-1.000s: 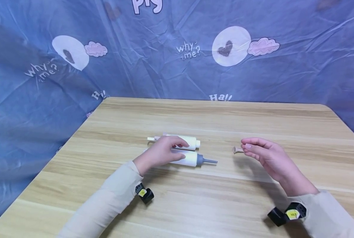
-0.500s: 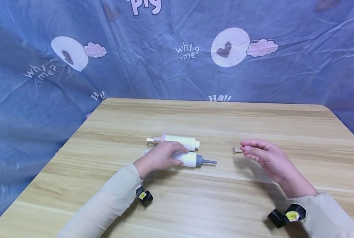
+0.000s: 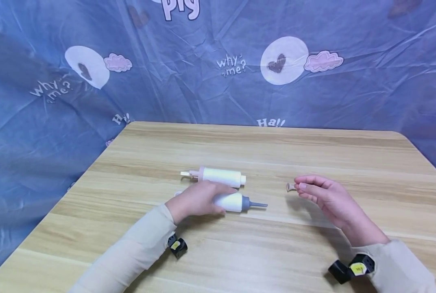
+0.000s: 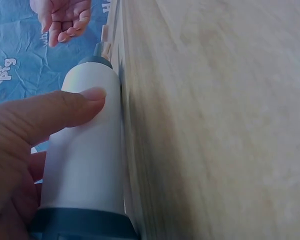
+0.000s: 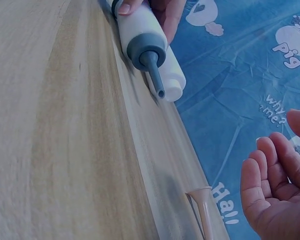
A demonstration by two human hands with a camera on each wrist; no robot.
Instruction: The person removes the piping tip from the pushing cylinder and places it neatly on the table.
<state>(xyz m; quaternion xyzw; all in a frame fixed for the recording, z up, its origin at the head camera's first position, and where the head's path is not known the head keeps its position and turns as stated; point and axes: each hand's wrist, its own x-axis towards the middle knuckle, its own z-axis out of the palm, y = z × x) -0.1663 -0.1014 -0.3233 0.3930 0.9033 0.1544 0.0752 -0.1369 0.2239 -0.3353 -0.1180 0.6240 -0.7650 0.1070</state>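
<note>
White cylinder (image 3: 232,202) with blue-grey collar (image 3: 245,203) and slim blue-grey nozzle (image 3: 259,204): on its side near the middle of the light wood-grain desk (image 3: 258,256), nozzle end toward the right. Gripped by the left hand (image 3: 199,198), thumb across the near side, fingers round the far side, spread only as wide as the body. Contact between this cylinder and the desk: cannot tell.

Second white cylinder (image 3: 223,176), with pale pink collar (image 3: 201,173), at left a pink-and-white stem (image 3: 188,173), at right a blunt white tip (image 3: 243,180). Lying on the desk just beyond the first, roughly parallel to it.

Right hand (image 3: 328,199): well to the right of both cylinders, raised above the desk, half open, fingers loosely curved, thumb apart from them in the right wrist view, grasp free. Small pale pink flared piece (image 5: 205,210): on the desk, partly hidden by the right fingertips in the head view, apart from them in the right wrist view, flared end toward the cylinders.

Pale sleeves (image 3: 130,244) on both arms, black camera units (image 3: 178,246) at the wrists. Behind: creased blue sheet (image 3: 185,89), printed with pink clouds and white lettering.
</note>
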